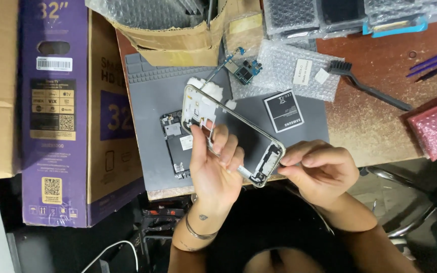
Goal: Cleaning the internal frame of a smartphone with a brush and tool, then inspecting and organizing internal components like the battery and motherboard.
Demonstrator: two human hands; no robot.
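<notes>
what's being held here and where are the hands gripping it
A phone frame: the left hand grips its long lower edge, and the right hand pinches its bottom corner.

Left hand [213, 167] fingers curled; right hand [319, 169] pinching.

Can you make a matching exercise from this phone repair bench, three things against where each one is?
Things:
1. silver-edged phone middle frame
2. flat black rectangular battery
3. black long-handled brush

Places:
A. on the brown tabletop, right of the mat
B. held up between the left hand and right hand
C. lying on the grey work mat

Pairs: 1-B, 2-C, 3-A
</notes>
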